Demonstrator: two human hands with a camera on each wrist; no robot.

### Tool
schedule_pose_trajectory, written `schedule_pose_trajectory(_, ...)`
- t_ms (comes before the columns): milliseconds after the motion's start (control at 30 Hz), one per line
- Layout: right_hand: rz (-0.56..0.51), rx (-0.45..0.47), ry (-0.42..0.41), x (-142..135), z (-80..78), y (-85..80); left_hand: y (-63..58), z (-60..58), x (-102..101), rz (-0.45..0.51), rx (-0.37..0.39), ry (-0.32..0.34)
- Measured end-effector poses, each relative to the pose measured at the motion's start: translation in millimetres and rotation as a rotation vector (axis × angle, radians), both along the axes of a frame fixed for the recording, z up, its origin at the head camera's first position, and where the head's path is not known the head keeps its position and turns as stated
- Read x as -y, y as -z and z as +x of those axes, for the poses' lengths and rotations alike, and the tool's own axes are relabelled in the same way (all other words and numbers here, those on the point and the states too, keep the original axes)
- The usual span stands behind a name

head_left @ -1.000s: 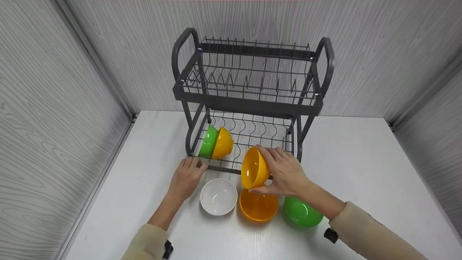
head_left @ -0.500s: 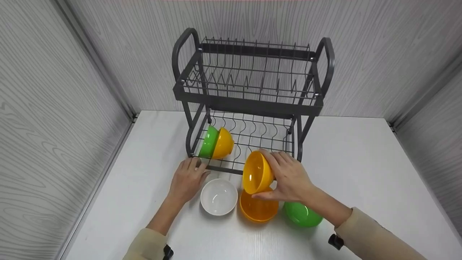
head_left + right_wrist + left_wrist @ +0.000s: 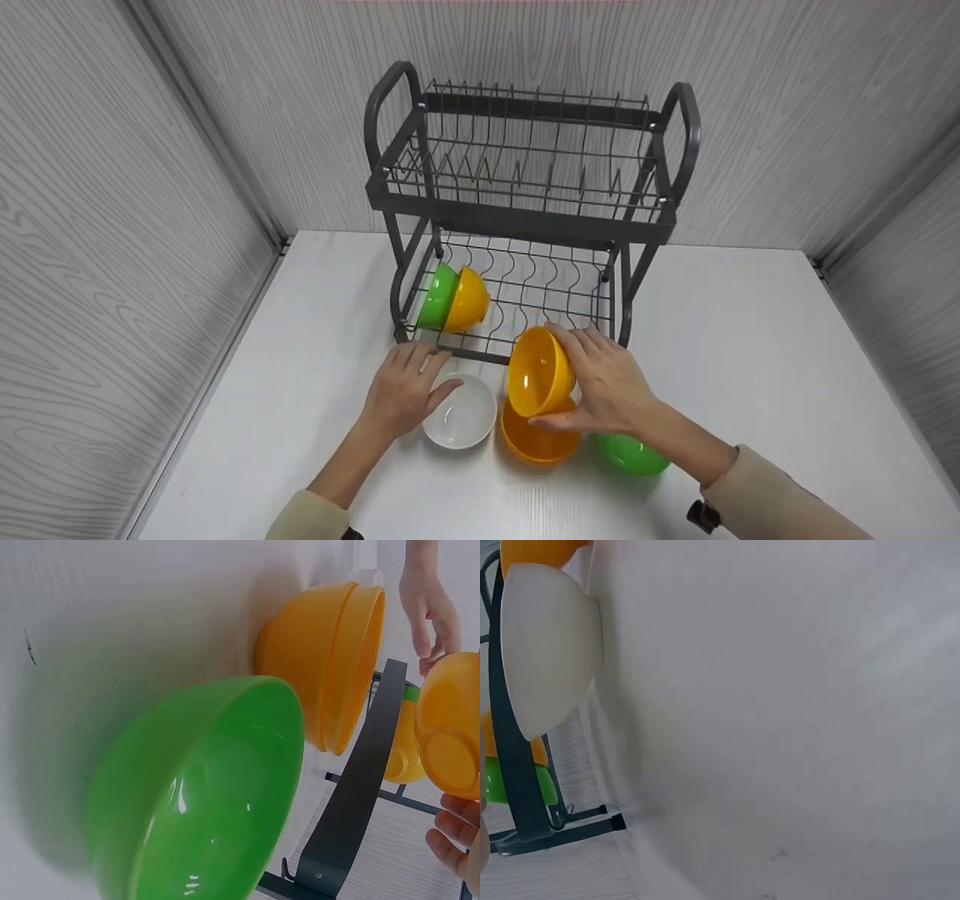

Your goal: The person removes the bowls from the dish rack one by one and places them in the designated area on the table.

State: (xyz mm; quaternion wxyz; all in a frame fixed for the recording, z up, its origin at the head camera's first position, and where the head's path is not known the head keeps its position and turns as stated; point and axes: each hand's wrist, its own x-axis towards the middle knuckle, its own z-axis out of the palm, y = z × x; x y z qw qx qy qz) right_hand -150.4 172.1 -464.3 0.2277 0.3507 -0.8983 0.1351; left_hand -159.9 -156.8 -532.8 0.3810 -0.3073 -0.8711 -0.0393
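Note:
My right hand [image 3: 611, 382] grips a yellow bowl [image 3: 536, 373] by its rim and outer side, tipped so its inside faces left. The bowl is held above a stack of orange bowls [image 3: 540, 442], partly covering it. My left hand [image 3: 405, 390] holds nothing; its fingers are loosely bent by the front left corner of the dish rack [image 3: 525, 217], and its thumb overlaps the rim of a white bowl [image 3: 461, 420]. On the lower tier, a green bowl [image 3: 437, 298] and a yellow bowl [image 3: 469, 300] stand on edge, nested at the left.
A second green bowl [image 3: 202, 795] stands on the table right of the orange stack, partly behind my right forearm in the head view. The rack's upper tier [image 3: 517, 161] has wire dividers and two side handles. Grey wood-grain walls [image 3: 187, 150] enclose the white table [image 3: 750, 360].
My right hand has brought the yellow bowl down toward me, away from the rack. My left hand has come off the rack's front corner and shifted toward the white bowl.

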Motion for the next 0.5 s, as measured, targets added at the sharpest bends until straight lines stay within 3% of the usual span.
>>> schedule_pose_trajectory(267,-0.028,0.018,0.003,0.0,5.2,0.7,-5.8,9.3,-15.7,0.005,-0.036,0.091)
schedule_pose_trajectory(500,-0.040,0.024,0.001,0.9,8.6,2.2,-8.3,17.9,-30.5,-0.031,-0.012,0.175)
